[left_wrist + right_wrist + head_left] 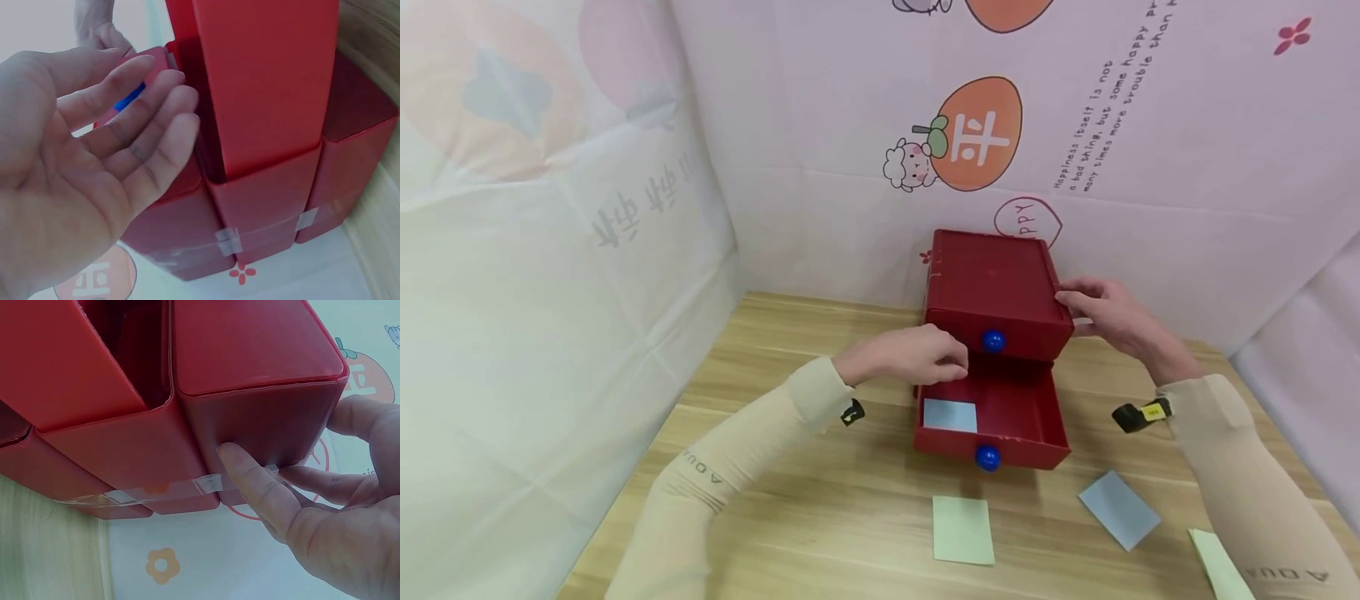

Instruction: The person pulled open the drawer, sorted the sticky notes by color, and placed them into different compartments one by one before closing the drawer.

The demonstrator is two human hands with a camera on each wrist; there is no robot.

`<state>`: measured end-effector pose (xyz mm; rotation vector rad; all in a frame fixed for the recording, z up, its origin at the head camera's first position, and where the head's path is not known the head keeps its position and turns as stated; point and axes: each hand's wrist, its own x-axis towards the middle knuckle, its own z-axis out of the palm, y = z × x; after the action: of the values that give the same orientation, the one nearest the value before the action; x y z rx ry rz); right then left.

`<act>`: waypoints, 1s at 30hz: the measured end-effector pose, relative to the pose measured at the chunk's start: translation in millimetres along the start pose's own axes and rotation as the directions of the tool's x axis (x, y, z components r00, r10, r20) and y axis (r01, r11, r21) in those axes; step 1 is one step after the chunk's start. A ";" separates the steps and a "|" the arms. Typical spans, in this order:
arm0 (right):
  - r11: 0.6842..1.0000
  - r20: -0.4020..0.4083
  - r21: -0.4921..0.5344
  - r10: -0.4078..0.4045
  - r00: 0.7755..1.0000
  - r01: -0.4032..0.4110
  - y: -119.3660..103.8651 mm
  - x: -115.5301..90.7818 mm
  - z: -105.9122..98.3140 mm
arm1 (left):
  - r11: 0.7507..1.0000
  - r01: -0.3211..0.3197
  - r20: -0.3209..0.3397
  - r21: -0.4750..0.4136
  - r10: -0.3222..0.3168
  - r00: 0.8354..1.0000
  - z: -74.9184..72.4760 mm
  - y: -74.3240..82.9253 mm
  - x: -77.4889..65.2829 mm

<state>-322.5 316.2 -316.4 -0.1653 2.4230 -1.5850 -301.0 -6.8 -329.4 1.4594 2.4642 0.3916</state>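
Note:
A red drawer unit (992, 275) with blue knobs stands against the back wall. Its middle drawer (269, 81) is pulled out, and a light blue paper note (950, 417) lies at the drawer's front left. My left hand (917, 354) is at the unit's left, near the open drawer's rear left corner; its fingers are loosely bent and hold nothing in the left wrist view. On the unit's right, my right hand (1108, 317) rests extended fingers (250, 481) against the side wall of the top section, with the thumb near its upper edge.
In front of the unit, a pale green note (962, 531) lies on the wooden table (820, 500). A blue note (1120, 510) is to its right, and another green note (1217, 567) is partly behind the right sleeve. Printed cloth (850, 233) hangs behind and at both sides.

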 end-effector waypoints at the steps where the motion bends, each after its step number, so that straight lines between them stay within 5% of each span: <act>1: 1.000 0.001 -0.002 0.000 1.000 0.000 -0.3 0.4 0.1 | 1.000 -0.003 -0.016 -0.005 0.003 1.000 -1.5 -1.3 -1.4; 8: 1.000 0.012 -0.012 0.010 1.000 -0.010 -1.1 0.0 0.8 | 0.993 -0.036 -0.159 -0.110 0.018 0.987 -11.2 -6.5 -10.3; 13: 0.999 -0.004 -0.033 0.020 1.000 -0.020 -0.2 -2.2 -0.3 | 0.980 -0.065 -0.295 -0.190 0.006 0.955 -19.7 -6.7 -15.2; 21: 1.000 0.040 0.000 -0.010 0.999 0.010 8.5 -5.8 -4.2 | 0.937 -0.175 -0.543 -0.304 -0.020 0.839 -29.6 -15.3 -15.9; 27: 0.998 0.111 0.009 -0.064 0.992 0.064 26.3 -13.5 -7.6 | 0.936 -0.134 -0.638 -0.325 -0.112 0.762 -38.4 -29.8 -12.6; 30: 0.997 0.125 0.024 -0.081 0.989 0.078 36.4 -19.2 -9.6 | 0.924 -0.092 -0.647 -0.371 -0.186 0.740 -41.9 -37.7 -10.3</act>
<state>-305.2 343.8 -343.3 -0.3521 2.3310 -1.5792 -341.4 -37.5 -302.9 1.2102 2.6804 1.5443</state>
